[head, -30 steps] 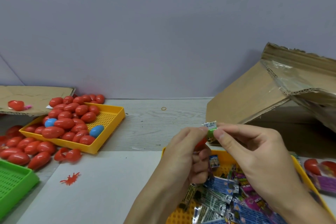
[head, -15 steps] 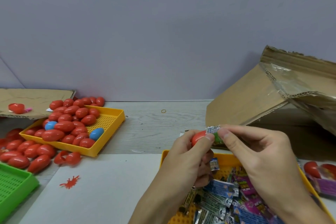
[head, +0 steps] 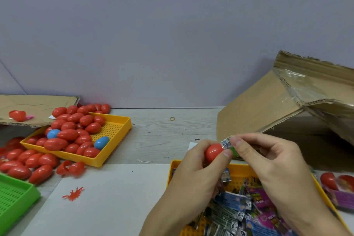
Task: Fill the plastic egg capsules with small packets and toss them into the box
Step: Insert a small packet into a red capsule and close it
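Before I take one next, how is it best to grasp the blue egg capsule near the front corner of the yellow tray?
Probably take the blue egg capsule across its narrow middle, coming from above. It lies on its side, tilted, with its upper face uncovered. Red capsules crowd its left and front; the bare yellow tray floor to its right leaves room for a finger there.

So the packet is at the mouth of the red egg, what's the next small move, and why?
Probably push the packet further in with the right hand. Much of it sticks out of the red egg capsule that the left hand grips, so the capsule likely cannot close before going into the cardboard box.
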The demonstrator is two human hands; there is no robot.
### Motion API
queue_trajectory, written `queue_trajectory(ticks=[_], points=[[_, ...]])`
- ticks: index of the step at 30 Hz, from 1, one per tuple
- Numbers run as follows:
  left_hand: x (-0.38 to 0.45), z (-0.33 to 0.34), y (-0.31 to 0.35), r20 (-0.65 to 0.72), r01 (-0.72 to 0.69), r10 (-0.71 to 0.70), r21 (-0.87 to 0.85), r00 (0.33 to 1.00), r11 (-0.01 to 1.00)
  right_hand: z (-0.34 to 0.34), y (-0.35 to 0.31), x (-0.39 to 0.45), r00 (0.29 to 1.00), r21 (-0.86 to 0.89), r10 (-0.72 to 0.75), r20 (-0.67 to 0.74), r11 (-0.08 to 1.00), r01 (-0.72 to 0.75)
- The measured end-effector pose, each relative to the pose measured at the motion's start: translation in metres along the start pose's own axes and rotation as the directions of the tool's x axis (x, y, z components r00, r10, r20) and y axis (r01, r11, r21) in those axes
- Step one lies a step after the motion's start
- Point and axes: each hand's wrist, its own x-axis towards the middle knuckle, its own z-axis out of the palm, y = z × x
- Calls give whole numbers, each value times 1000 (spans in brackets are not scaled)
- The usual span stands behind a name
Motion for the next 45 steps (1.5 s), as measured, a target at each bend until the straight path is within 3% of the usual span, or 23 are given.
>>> queue_trajectory(ticks=[5, 10, 27, 37, 42, 45], points=[[0, 0, -1, 4, -34, 33, 33, 999, 999, -1, 2, 2, 999, 48, 32, 1, 998, -32], [1, 1, 0, 13, 13, -12, -87, 1000, 996, 0, 2, 3, 1000, 46, 28, 0, 999, -28], [1, -1, -3, -10, -13, 14, 77, 1000, 997, -3, 6, 4, 1000, 6, 22, 20, 1000, -22], [3, 0, -4, 16, -44, 44, -2, 999, 999, -5, 10, 4, 998, -88, -26, 60, 996, 31], [2, 1, -1, -44, -78, 77, -20, 996, 997, -5, 9, 1, 995, -65, -80, 67, 994, 85], [3, 2, 2, -83, -62, 53, -108, 995, 992, -3, 7, -2, 987, -170, -143, 78, 973, 155]])
